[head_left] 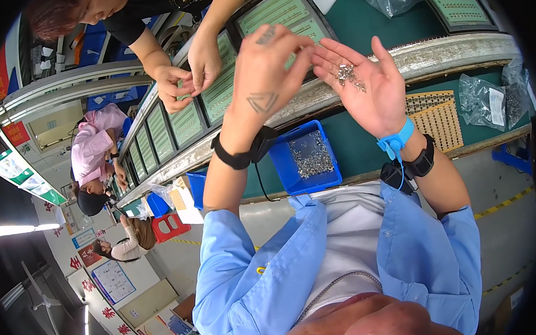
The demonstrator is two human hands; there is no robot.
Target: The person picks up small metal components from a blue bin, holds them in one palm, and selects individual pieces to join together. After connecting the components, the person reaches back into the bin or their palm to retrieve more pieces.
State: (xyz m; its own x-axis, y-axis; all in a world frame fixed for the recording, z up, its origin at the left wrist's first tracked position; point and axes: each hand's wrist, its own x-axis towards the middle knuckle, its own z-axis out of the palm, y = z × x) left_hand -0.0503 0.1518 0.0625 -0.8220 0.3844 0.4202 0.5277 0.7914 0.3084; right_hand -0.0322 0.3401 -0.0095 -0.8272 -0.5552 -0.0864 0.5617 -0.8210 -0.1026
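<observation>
The counter [360, 144] has a dark green top, and a blue bin [282, 166] sits on it. Right of the bin lies a tan, hole-patterned board [437, 129], and farther right a clear plastic bag [475, 99] (a white label shows on it). Left of the bin stands another blue container [197, 187], partly hidden. Beyond the bin runs a scuffed pale rail [421, 57]; past that lie black-framed green panels [185, 124].

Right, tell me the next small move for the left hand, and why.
Probably have the left hand pinch one of the small metal parts off the upturned right hand: they lie loose on it, and the left fingers curve close by. Whether those fingers hold one is unclear.
</observation>
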